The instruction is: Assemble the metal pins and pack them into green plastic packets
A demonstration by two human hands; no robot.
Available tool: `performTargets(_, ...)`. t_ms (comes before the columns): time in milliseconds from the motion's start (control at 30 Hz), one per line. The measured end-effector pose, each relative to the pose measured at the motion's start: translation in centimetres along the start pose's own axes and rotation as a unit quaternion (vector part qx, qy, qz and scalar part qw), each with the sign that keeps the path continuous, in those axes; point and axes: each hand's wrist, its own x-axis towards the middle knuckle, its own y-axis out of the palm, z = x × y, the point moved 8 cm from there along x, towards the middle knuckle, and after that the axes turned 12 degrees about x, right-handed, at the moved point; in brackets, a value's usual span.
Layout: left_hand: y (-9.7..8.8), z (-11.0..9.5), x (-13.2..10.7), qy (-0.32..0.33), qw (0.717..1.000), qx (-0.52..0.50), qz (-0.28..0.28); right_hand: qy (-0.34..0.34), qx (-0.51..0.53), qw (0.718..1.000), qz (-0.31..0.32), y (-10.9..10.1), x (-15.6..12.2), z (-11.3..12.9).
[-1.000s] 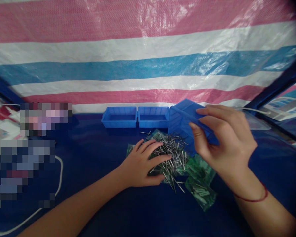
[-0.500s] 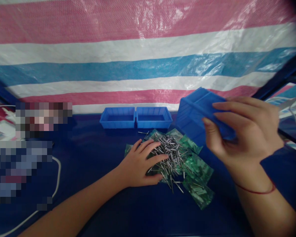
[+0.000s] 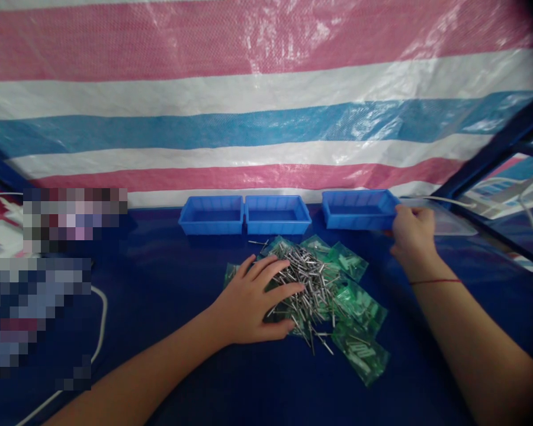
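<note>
My left hand (image 3: 253, 302) rests with spread fingers on the left side of a heap of metal pop rivets (image 3: 308, 272). Around and under the heap lie several small green plastic bags (image 3: 362, 305), some with white pieces inside. At the back right, my right hand (image 3: 413, 234) grips the right end of a blue plastic bin (image 3: 359, 220), which stands upright at the table's back. To its left are two more blue bins, a middle bin (image 3: 278, 228) and a left bin (image 3: 211, 226), side by side. A gap separates the held bin from the middle one.
A clear plastic lid or tray (image 3: 453, 222) lies beyond my right hand. Behind the dark blue table (image 3: 257, 384) hangs a striped plastic sheet (image 3: 231, 130). A white cable (image 3: 103, 319) curves along the left, beside a blurred-out area. A dark metal frame (image 3: 488, 160) rises at the right.
My right hand has lowered the third blue bin from above the table's right side, where it was tilted, to the back beside the other bins. My left hand has stayed on the rivets.
</note>
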Motion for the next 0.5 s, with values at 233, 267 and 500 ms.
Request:
performTargets(233, 0.2, 0.0, -0.1, -0.003, 1.0, 0.005, 0.01, 0.223, 0.035, 0.974, 0.004, 1.0, -2.7, -2.6)
performTargets(267, 0.2, 0.0, -0.1, -0.003, 1.0, 0.005, 0.011, 0.231, 0.04, 0.972, 0.008, 1.1, -2.9, -2.5)
performTargets(500, 0.1, 0.0, 0.0, -0.002, 1.0, 0.003, 0.005, 0.251, 0.056, 0.966, 0.028, 1.8, -3.4, -1.8)
